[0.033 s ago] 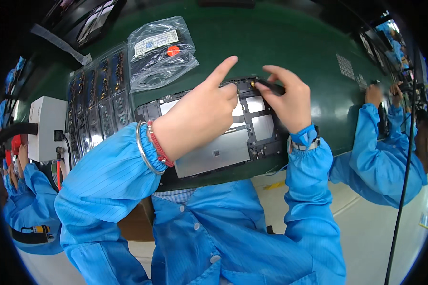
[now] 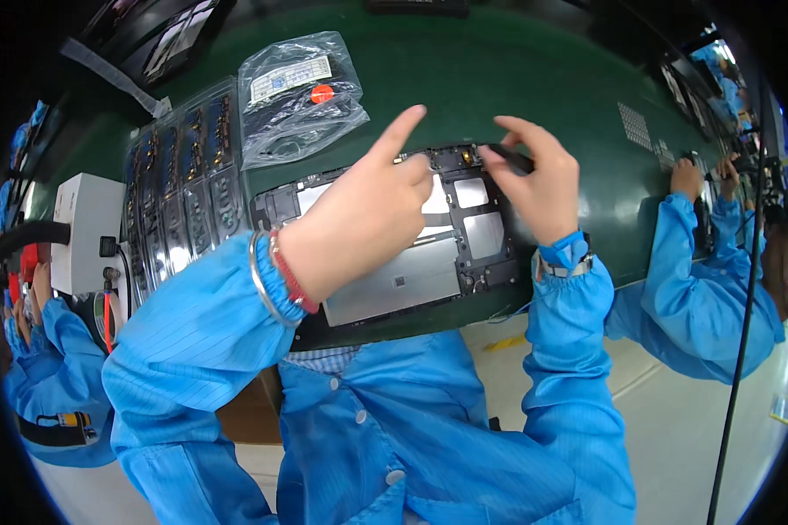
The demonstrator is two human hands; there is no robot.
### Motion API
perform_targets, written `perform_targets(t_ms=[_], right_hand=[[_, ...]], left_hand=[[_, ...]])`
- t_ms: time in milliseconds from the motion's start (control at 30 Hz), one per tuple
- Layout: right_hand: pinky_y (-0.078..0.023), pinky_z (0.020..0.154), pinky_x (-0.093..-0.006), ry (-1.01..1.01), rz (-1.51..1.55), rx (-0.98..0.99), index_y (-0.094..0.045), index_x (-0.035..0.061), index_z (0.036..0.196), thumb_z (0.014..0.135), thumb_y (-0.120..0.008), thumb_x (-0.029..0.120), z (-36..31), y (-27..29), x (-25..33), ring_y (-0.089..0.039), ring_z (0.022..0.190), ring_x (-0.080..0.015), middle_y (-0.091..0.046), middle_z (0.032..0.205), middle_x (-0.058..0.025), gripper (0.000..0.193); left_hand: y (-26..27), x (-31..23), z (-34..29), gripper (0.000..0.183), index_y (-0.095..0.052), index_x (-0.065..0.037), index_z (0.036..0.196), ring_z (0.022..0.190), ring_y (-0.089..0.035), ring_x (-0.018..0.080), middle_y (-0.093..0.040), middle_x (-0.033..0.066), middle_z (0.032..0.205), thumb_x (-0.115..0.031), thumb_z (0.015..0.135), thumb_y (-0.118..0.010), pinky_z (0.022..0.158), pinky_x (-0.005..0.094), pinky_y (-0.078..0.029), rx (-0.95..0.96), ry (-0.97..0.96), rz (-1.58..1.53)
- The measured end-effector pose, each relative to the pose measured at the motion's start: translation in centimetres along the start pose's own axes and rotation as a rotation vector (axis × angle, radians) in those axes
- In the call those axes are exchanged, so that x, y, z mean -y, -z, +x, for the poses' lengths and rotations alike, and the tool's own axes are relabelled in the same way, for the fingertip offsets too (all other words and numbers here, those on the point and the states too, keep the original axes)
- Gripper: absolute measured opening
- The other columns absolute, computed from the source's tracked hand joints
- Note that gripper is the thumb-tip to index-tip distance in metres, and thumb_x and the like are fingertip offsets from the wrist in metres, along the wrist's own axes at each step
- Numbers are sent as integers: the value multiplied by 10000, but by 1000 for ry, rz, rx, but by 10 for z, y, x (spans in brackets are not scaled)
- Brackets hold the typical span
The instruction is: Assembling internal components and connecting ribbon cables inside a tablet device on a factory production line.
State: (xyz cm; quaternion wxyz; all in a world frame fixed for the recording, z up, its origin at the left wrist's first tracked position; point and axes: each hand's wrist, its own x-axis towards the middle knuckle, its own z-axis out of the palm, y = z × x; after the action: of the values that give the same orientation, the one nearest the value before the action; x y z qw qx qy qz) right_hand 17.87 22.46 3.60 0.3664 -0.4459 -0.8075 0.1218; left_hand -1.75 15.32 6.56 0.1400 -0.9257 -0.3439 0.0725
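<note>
An opened tablet-like device (image 2: 394,284) lies on the bench in front of me, its black frame and silver plates exposed. Across its left and middle part reaches my left hand (image 2: 359,206), index finger stretched away from me and the other fingers curled in near the far edge. Whatever those curled fingers hold or press is hidden. At the device's far right corner, my right hand (image 2: 543,179) pinches a short black stick-like tool (image 2: 515,159) between thumb and fingers. Its tip is close to a small gold-coloured part (image 2: 468,158) on the frame.
Left of the device lies a clear tray (image 2: 179,166) of small circuit boards, with a clear plastic bag (image 2: 302,96) beside it. A white box (image 2: 87,232) with cables stands farther left. Co-workers in blue sit on both sides; one's hand (image 2: 687,178) shows at right.
My right hand has shifted slightly right with the black tool, drawing its tip back from the gold-coloured part. My left hand has moved a little to the left.
</note>
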Motion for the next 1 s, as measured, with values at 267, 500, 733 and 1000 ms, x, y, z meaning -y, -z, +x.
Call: perform_targets(t_ms=[267, 500, 733, 1000], right_hand=[[-521, 650, -318, 337, -41, 369, -640, 126, 1015, 631, -586, -30, 9, 1, 33, -631, 769, -221, -598, 1038, -23, 419], [-520, 667, -317, 459, -212, 503, -623, 159, 1087, 647, -584, -29, 13, -34, 45, -623, 815, -228, -586, 1093, 4, 480], [-511, 631, -327, 487, -195, 458, -676, 145, 936, 660, -574, 33, 18, -43, 49, -627, 721, -214, -616, 950, 30, 315], [-502, 726, -334, 331, -161, 525, -674, 117, 978, 677, -552, 3, -11, -17, 54, -612, 852, -248, -621, 986, -31, 344]], left_hand=[[19, -82, -85, 336, -655, -79, 989, 1064, -527, 212, -568, 57, 1155, -102, 660, -591, 1014, 524, -272, -327, 522, -327], [-16, -147, -116, 272, -629, -77, 1039, 985, -586, 211, -597, 85, 1127, -44, 800, -504, 908, 362, -420, -511, 526, -1574], [-27, -146, -99, 408, -367, 29, 1308, 1275, -373, 254, -350, 167, 1397, -102, 922, -393, 1006, 330, -350, -553, 807, -3009], [-53, -174, -95, 190, -557, 15, 1042, 1075, -541, 220, -594, 109, 1068, -30, 874, -481, 988, 386, -383, -1123, 493, -2899]])
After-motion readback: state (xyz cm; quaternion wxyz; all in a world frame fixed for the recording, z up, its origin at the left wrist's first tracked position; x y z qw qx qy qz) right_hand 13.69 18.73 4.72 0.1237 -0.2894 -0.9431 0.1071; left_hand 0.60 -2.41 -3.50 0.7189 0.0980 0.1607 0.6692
